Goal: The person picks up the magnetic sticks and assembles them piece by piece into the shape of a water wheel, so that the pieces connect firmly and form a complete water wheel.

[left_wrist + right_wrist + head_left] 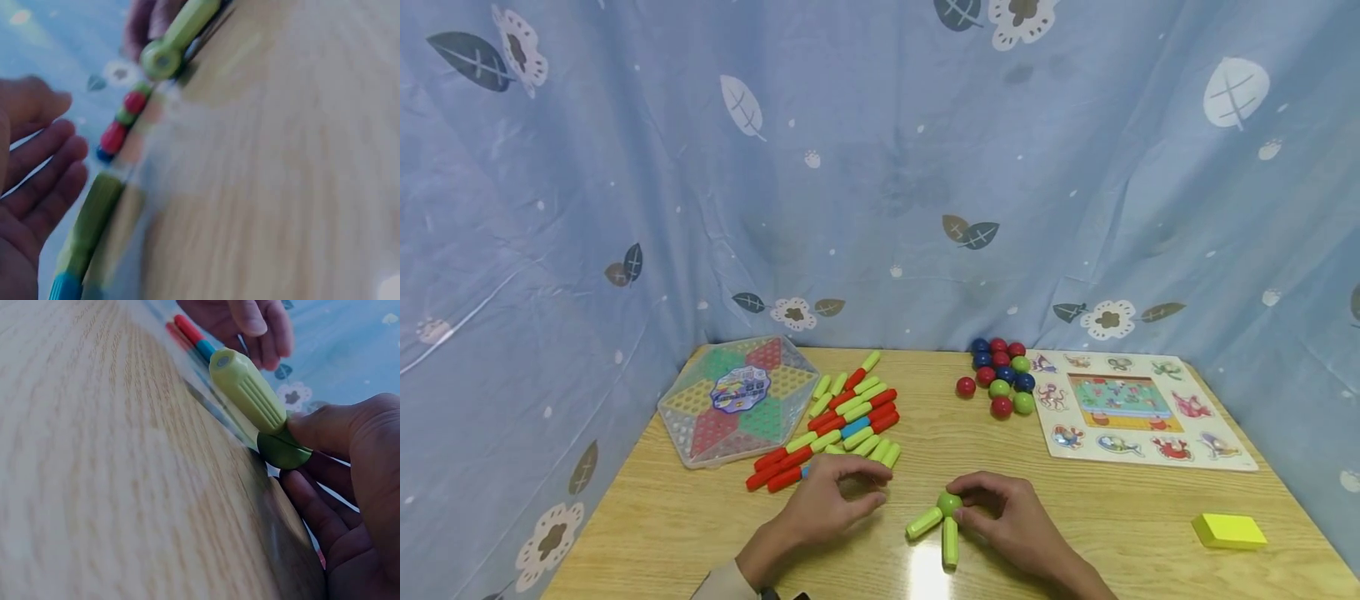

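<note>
My right hand [1011,518] pinches a glossy green ball [950,502] between thumb and fingers, low over the wooden table. Two yellow-green rods join the ball: one rod [924,523] points to the near left, another rod [950,546] straight toward me. The right wrist view shows the thumb against the ball [284,453], right beside a ribbed rod [250,390] with a round hole in its end. To the left, my left hand [835,500] holds nothing, its fingers apart and gently bent, in front of a pile of coloured rods [850,408].
Several red, blue and green balls [1001,407] lie at the back, touching a picture puzzle board [1112,450]. A hexagonal Chinese checkers case [700,442] stands back left. At the right is a yellow block [1228,531]. A blue patterned curtain [880,167] surrounds the table's far sides.
</note>
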